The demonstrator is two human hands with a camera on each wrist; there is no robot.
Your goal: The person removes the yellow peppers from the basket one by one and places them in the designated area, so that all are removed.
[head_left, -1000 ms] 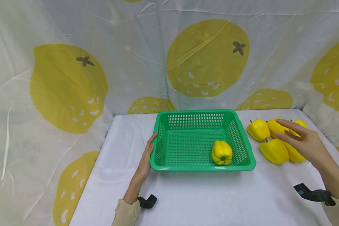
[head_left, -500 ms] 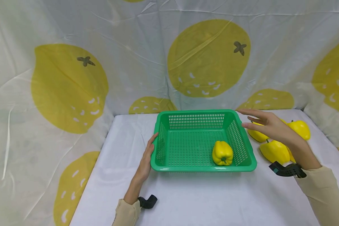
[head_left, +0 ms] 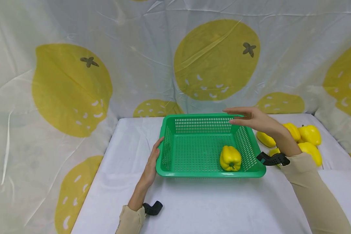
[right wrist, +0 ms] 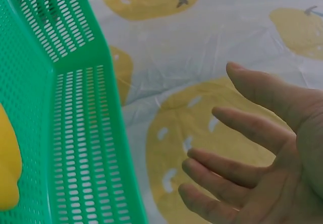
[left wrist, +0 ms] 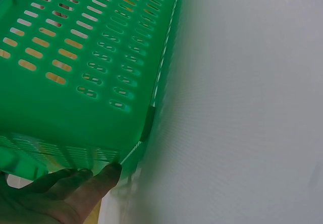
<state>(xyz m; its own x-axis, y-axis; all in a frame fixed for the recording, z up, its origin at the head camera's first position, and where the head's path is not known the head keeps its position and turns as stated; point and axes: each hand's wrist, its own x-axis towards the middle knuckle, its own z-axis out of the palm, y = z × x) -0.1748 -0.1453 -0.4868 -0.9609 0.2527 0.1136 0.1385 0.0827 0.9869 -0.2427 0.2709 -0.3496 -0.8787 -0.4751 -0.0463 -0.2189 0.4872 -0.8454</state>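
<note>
A green plastic basket (head_left: 210, 174) stands on the white cloth. Inside it, near the front right corner, lies one yellow bell pepper (head_left: 230, 158). My left hand (head_left: 149, 165) rests against the basket's left side from outside; in the left wrist view its fingers (left wrist: 98, 186) touch the outer wall, extended rather than curled. My right hand (head_left: 255, 121) hovers over the basket's back right corner, holding nothing. Its fingers and thumb are spread in the right wrist view, apart from the rim, and the pepper (right wrist: 7, 163) shows only partly at the left edge.
Several yellow bell peppers (head_left: 310, 134) lie in a group right of the basket, some partly hidden by the right forearm. A lemon-print cloth (head_left: 134, 65) hangs behind the table. White tablecloth (head_left: 201, 204) stretches in front of the basket.
My right hand has moved left from above the pepper group to the basket's back right corner, still holding nothing. The left hand, the basket and the pepper inside have stayed put.
</note>
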